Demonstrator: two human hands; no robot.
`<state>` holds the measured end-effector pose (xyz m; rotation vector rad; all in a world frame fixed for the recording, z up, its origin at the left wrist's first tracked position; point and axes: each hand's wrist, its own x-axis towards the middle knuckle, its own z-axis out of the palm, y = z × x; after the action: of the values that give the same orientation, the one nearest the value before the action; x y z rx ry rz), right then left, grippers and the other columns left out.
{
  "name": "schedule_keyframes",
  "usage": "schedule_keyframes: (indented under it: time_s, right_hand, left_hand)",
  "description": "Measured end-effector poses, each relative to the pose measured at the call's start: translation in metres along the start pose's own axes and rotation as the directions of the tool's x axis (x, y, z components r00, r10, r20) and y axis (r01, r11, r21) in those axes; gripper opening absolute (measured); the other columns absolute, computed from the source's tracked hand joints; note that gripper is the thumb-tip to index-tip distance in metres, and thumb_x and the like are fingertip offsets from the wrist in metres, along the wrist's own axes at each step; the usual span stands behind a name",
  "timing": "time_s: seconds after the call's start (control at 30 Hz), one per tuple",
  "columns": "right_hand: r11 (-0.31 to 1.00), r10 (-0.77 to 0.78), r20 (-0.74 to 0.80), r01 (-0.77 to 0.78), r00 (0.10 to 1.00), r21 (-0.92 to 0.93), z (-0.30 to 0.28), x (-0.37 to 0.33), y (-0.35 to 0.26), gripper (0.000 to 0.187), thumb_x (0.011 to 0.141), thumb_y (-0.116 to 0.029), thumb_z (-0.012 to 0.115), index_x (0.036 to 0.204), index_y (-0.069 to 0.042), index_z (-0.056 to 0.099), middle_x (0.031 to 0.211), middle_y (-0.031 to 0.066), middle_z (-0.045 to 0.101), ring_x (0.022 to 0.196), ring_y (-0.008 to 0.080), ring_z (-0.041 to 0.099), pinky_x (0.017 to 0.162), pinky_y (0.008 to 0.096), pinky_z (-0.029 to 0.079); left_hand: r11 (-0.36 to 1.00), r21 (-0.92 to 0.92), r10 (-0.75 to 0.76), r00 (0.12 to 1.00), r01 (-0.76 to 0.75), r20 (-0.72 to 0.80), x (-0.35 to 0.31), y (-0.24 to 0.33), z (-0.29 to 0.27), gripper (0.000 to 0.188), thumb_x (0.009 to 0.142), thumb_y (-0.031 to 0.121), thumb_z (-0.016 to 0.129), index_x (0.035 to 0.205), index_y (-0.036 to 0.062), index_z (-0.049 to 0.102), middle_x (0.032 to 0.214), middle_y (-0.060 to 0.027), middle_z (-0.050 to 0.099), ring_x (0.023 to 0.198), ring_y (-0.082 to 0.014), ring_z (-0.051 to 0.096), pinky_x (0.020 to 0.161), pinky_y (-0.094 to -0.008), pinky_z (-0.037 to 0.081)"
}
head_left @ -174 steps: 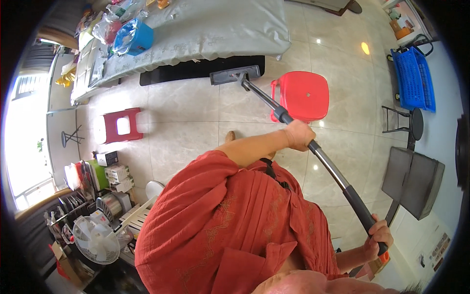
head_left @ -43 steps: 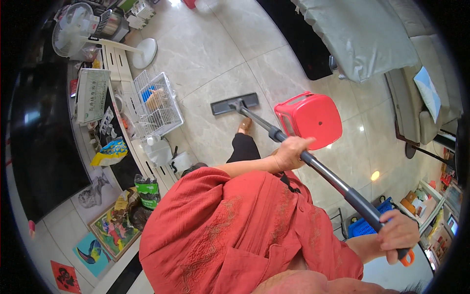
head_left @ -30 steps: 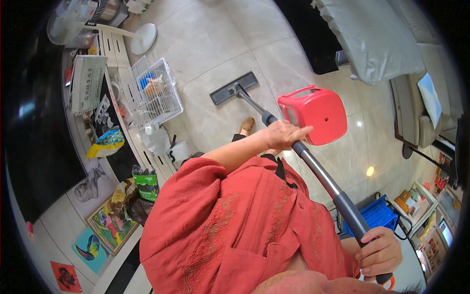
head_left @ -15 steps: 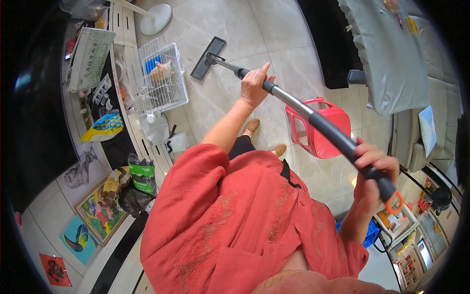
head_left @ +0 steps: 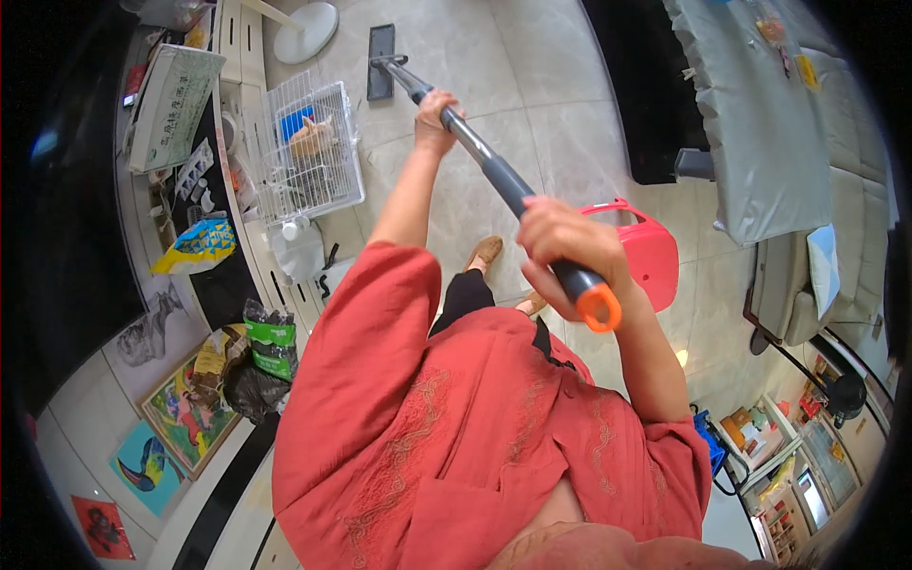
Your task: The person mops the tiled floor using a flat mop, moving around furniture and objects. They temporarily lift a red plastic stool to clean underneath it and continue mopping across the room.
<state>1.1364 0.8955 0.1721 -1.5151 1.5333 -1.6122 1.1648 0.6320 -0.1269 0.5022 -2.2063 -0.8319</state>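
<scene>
Over glossy tile (head_left: 570, 133) | left hand (head_left: 435, 122), right hand (head_left: 570, 239) grip mop (head_left: 503, 182) | head (head_left: 381, 78) rectangular, seemingly plastic

Glossy marble-look floor tiles (head_left: 560, 57), white drawer console (head_left: 231, 47) beside large black television (head_left: 71, 228), at left, grey-draped table (head_left: 760, 142) near grey sofa (head_left: 860, 190), at right, red plastic stool (head_left: 654, 268)

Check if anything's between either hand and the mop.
Nothing visible is: the left hand grips the mop pole toward the mop head, and the right hand grips the dark upper handle. The red stool is off to the right, not between them.
</scene>
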Motion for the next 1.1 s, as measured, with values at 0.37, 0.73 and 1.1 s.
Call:
schedule_keyframes:
  time_s: [0.37,0.73,1.1]
  right_hand:
    - [0.993,0.115,-0.105,-0.117,0.988,-0.015,0.008,-0.023,-0.007,0.019,0.072,0.010,0.064,0.076,-0.004,0.052,0.077,0.0070,0.059,0.079,0.0266,0.063,0.094,0.0486,0.048]
    - [0.925,0.379,-0.343,-0.367,0.860,0.101,-0.008,-0.170,-0.085,0.015,0.072,0.002,0.066,0.075,-0.008,0.055,0.074,0.0041,0.059,0.082,0.0266,0.063,0.098,0.0511,0.044]
    - [0.845,0.487,-0.689,-0.490,0.537,0.215,0.064,-0.436,-0.270,0.013,0.067,-0.006,0.070,0.070,-0.008,0.058,0.071,0.0050,0.061,0.079,0.0275,0.063,0.097,0.0503,0.043]
  left_hand:
    - [0.990,-0.078,0.126,0.979,-0.115,0.162,-0.007,-0.019,-0.002,0.018,0.075,0.008,0.075,0.081,0.0094,0.059,0.086,-0.0109,0.066,0.090,-0.0339,0.064,0.094,-0.0420,0.050]
    - [0.965,0.030,0.170,0.710,-0.260,0.683,-0.086,0.091,0.008,0.021,0.075,0.026,0.074,0.065,0.0121,0.063,0.074,-0.0076,0.064,0.078,-0.0292,0.062,0.073,-0.0396,0.052]
    - [0.874,-0.341,0.458,0.354,-0.346,0.815,-0.307,0.293,0.024,0.010,0.070,0.018,0.071,0.066,0.0139,0.063,0.072,-0.0064,0.063,0.075,-0.0288,0.063,0.070,-0.0412,0.051]
